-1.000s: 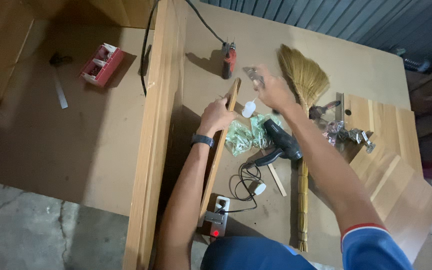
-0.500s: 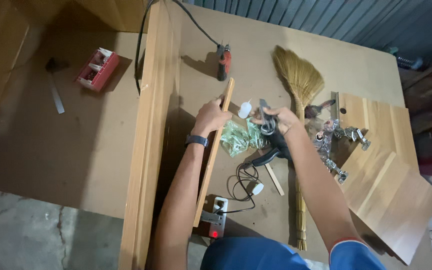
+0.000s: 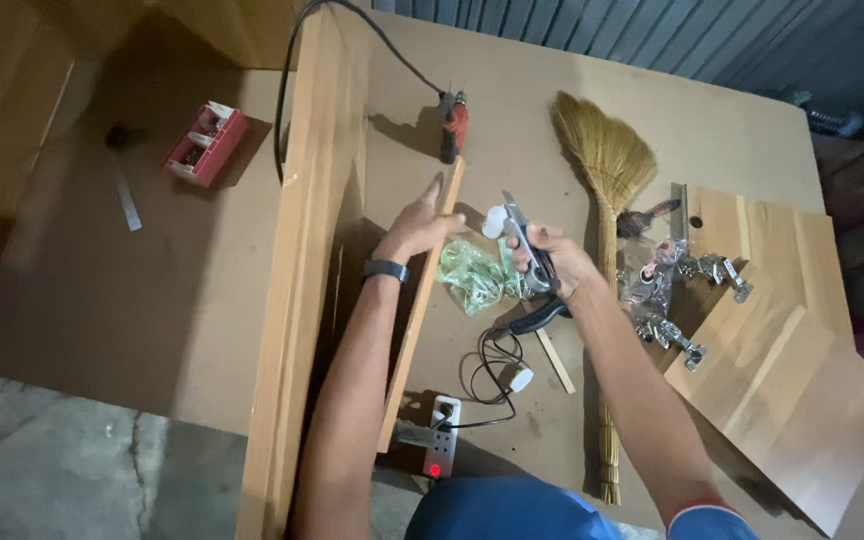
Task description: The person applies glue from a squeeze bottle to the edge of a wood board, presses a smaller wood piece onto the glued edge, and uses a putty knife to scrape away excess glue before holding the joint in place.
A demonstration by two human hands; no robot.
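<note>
Left hand (image 3: 420,228) rests flat on the strip (image 3: 422,310); right hand (image 3: 550,262) at 3 o'clock grips a tool (image 3: 524,240)

I can't make out the small metal tool (image 3: 524,240) in my right hand (image 3: 550,262); my fingers cover most of it. The wooden panel (image 3: 792,370) runs off the right edge, and the red box's (image 3: 206,143) contents are too small to tell.
</note>
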